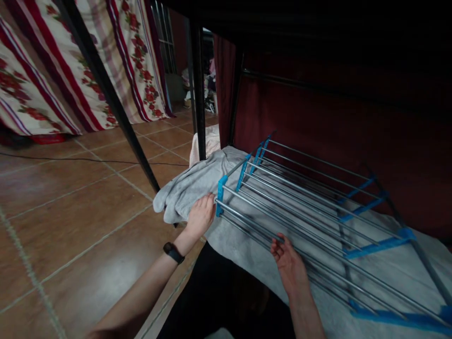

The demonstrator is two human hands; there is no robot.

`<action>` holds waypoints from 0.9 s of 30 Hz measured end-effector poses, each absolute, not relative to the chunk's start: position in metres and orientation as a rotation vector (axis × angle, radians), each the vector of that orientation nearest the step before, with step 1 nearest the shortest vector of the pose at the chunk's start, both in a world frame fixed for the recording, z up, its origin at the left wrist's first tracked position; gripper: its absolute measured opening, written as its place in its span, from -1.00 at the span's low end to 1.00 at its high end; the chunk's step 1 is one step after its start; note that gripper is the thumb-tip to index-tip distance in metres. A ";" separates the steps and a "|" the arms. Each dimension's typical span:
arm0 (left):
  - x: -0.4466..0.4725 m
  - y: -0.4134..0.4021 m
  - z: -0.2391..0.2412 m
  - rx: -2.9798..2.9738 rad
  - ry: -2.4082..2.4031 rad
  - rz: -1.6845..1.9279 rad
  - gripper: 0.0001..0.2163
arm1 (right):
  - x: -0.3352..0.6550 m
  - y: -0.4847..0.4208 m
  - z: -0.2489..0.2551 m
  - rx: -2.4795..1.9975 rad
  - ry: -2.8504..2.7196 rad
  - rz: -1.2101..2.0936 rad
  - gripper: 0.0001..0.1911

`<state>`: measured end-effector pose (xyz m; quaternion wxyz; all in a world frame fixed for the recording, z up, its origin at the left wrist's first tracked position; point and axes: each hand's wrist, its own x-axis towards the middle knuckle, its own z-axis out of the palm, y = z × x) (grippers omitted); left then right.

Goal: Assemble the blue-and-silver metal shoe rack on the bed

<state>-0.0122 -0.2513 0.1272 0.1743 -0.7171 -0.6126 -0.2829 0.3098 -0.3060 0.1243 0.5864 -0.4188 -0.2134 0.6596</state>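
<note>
A metal rack (303,197) of silver rods with blue plastic joints lies flat on a grey blanket (197,183) spread over a low bed. My left hand (200,217) rests at the rack's near left corner by a blue joint, fingers curled against the end of the rods. A black band sits on that wrist. My right hand (288,263) reaches to the rack's front edge, its fingers hooked round the nearest rods.
A black metal bed frame post (198,89) and a slanted black bar (116,113) rise by the bed's corner. Dark red curtain (318,117) hangs behind the rack. Brown tiled floor (70,202) lies left, with a floral curtain (52,70) and a thin cable beyond.
</note>
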 end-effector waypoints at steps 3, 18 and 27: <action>-0.012 -0.245 0.135 -2.020 -1.761 -0.681 -0.55 | 0.310 -0.306 0.127 -0.990 -0.524 1.534 -0.58; -0.016 -0.236 0.136 -2.185 -1.762 -0.464 -0.53 | 0.309 -0.303 0.129 -0.973 -0.590 1.464 -0.60; -0.019 -0.236 0.139 -2.180 -1.735 -0.354 -0.49 | 0.309 -0.302 0.126 -0.986 -0.599 1.452 -0.59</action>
